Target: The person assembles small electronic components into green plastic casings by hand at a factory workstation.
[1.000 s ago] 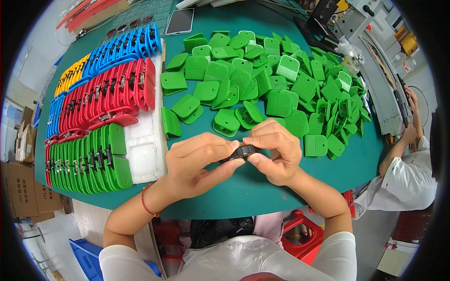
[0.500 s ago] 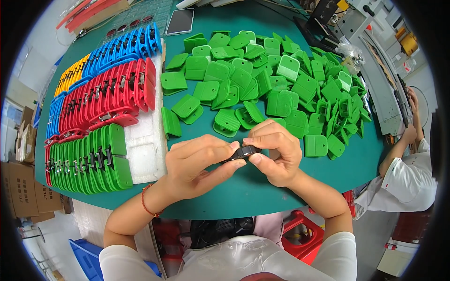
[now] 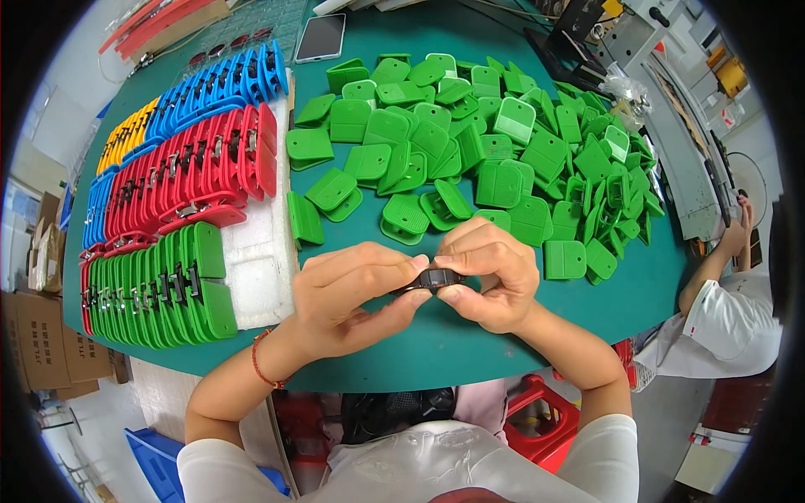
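Between my two hands, over the front of the green table, is a small black part [image 3: 433, 279], dark and rounded. My left hand [image 3: 356, 293] pinches its left end between thumb and fingers. The right end is pinched the same way by my right hand [image 3: 493, 272]. Fingertips hide much of the part, so its exact kind does not show. Beyond the hands lies a wide heap of green plastic clip pieces [image 3: 419, 134], each a flat plate with a hole. The nearest folded green piece [image 3: 406, 220] sits just past my fingers.
At left, a white foam tray [image 3: 257, 277] holds rows of green clips [image 3: 155, 285], red clips [image 3: 201, 159], blue clips [image 3: 226, 84] and yellow clips [image 3: 130, 134]. A phone [image 3: 321, 38] lies at the back. A machine [image 3: 688, 151] and another person's arm [image 3: 713, 272] are at right.
The black part has turned slightly between my fingertips and now lies more level. My hands stay nearly in place. The other person's hand at right has shifted a little.
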A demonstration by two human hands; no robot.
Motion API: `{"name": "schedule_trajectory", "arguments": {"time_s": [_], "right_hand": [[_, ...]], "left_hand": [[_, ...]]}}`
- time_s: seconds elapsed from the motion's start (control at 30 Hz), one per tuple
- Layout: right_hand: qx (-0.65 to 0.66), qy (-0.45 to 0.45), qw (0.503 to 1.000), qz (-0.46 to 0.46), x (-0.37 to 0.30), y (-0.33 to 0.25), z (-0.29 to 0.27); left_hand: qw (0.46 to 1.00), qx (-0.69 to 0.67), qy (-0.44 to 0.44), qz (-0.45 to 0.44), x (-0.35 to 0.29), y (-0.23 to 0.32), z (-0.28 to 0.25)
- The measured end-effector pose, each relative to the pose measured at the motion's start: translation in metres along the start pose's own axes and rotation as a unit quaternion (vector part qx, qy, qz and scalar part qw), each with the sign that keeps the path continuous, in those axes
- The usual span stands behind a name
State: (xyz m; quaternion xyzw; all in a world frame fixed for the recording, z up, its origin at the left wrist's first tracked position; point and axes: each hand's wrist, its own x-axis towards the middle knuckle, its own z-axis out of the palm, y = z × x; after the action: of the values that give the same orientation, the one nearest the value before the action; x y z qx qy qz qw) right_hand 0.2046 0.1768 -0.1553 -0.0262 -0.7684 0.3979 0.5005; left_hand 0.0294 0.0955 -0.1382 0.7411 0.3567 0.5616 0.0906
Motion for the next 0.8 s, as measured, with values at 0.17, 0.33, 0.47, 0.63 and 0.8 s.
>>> {"name": "schedule_trajectory", "arguments": {"time_s": [0.17,0.33,0.47,0.63,0.8], "right_hand": [[0.004,-0.001,1.000,0.000,-0.0001,0.0002,0.0004],[0.006,-0.003,1.000,-0.003,-0.0001,0.0006,0.0003],[0.008,0.000,1.000,-0.007,0.0005,0.0009,0.0011],[0.010,0.001,1.000,-0.004,0.0003,0.0001,0.0020],[-0.008,0.013,1.000,-0.004,0.0038,-0.0024,-0.0007]], "left_hand": [[1.000,-0.002,0.001,0.000,0.0007,0.0004,0.0000],[1.000,-0.003,0.002,0.002,0.0004,0.0002,-0.0001],[1.000,-0.007,0.001,0.001,0.0005,-0.0005,-0.0001],[1.000,-0.015,0.004,0.006,0.0001,-0.0011,0.0001],[1.000,-0.013,-0.023,-0.007,0.0027,-0.0011,-0.0008]]}}
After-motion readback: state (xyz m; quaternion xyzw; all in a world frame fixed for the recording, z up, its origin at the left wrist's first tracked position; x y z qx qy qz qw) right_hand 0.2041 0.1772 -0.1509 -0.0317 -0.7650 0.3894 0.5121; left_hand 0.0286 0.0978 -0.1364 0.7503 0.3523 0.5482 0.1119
